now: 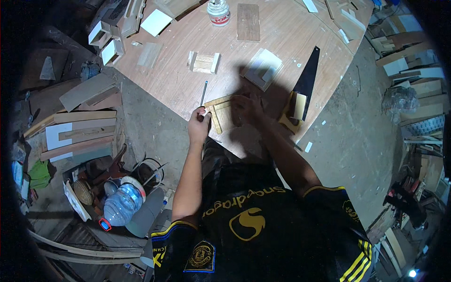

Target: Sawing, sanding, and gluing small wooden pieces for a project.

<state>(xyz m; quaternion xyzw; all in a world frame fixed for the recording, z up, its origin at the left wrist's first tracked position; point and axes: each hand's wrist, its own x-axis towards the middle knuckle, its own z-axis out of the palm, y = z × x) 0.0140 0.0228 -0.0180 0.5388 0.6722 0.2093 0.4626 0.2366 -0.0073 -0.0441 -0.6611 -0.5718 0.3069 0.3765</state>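
Hands: left hand pinches the wooden frame at its 10 o'clock corner, thumb and fingers closed; right hand is bent over its 2 o'clock end, but shadow hides the fingertips, so I cannot tell whether they grip.
Frame place: on the table's near corner, straight in front of the person.
Frame done: thin strips run along its 12 and 9 o'clock sides and meet near the left fingers.
Frame left: its 6 o'clock side shows no strip and its 3 o'clock side is lost in shadow; it looks part-made, and whether the corner is fixed cannot be seen.
Table: pale top, spread with loose pieces, clock directions taken from the frame.
Board pile: on the floor, 9 o'clock.
Water bottle: clear and bulky, 7 o'clock, well off the table.
Saw: 2 o'clock, a pale block lying on it; it takes up room beyond the right forearm.
White-faced board: 1 o'clock, partly shaded.
Brown board: just past 12, far side.
Jar: 12 o'clock, beside that board.
White-ended wood piece: 11 o'clock.
Pen: 10 o'clock, just beside the left hand, the closest clutter.
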